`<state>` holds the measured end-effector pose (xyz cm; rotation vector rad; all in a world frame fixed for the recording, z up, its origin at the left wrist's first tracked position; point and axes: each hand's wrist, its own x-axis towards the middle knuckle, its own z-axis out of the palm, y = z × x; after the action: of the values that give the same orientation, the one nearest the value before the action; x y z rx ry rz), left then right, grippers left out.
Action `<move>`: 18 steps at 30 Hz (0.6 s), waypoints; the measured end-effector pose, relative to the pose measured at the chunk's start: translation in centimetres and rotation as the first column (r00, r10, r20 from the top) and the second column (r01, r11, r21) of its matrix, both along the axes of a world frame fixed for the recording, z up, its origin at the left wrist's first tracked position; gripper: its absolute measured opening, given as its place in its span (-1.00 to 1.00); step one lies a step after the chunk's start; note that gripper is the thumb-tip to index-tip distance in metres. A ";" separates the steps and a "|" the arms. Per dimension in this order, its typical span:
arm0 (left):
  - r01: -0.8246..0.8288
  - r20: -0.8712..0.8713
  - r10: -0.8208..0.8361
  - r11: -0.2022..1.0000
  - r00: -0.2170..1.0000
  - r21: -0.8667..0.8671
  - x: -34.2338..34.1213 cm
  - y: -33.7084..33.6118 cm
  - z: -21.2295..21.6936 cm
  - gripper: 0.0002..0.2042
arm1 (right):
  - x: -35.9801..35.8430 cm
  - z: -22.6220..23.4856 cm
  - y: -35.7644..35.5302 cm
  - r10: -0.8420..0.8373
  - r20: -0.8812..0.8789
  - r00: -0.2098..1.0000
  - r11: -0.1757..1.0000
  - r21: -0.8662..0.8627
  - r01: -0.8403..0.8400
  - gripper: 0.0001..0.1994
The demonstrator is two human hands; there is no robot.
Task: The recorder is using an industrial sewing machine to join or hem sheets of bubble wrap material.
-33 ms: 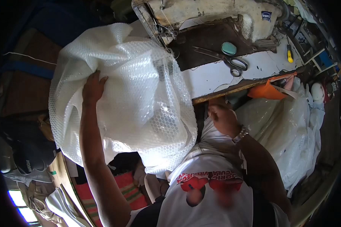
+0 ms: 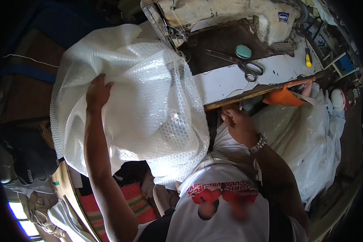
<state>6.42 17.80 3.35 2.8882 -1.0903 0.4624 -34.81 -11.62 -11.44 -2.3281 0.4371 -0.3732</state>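
Fingers [image 2: 103,82] of the left hand [image 2: 96,93] are lying spread and flat against the bubble wrap bundle [image 2: 149,105], pressing on its upper left side rather than closing around anything. The bundle is large, white and translucent, and it is hanging off the left end of the tabletop [image 2: 226,82], bulging down toward the person's lap. Right hand [image 2: 238,123] is sitting just under the front edge of the tabletop, beside the bundle's right side; its fingers are curling inward, but whether they are holding anything cannot be told, since they are turned away. A metal wristwatch [image 2: 258,143] is showing on that wrist. On the tabletop, scissors [image 2: 242,64] are lying next to a teal oval object [image 2: 243,51], in front of a worn sewing machine [image 2: 230,16]. An orange bag [image 2: 284,97] is hanging at the tabletop's right edge, above more clear plastic sheeting [image 2: 310,133].
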 end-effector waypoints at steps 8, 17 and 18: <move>0.225 -0.886 -0.457 0.874 0.077 -0.432 -22.6 6.0 1.0 -0.41 | 0.0 4.6 7.9 0.266 0.094 0.959 0.959 -0.125 -0.254 -0.68; -0.818 -0.862 -0.013 0.311 0.506 -0.485 -21.5 11.1 -11.5 -0.43 | 4.0 0.1 7.9 0.398 -0.108 0.911 0.849 -0.332 -0.411 -0.48; -0.847 -0.883 -0.098 0.253 0.459 -0.468 -20.9 11.3 -12.1 -0.54 | 5.7 -0.7 8.8 0.408 0.341 0.847 0.883 0.088 -0.460 -0.68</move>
<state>-14.45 29.07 -8.73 1.7702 0.2670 -0.2618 -29.09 -2.84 -12.12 -2.0745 -0.2139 -0.4518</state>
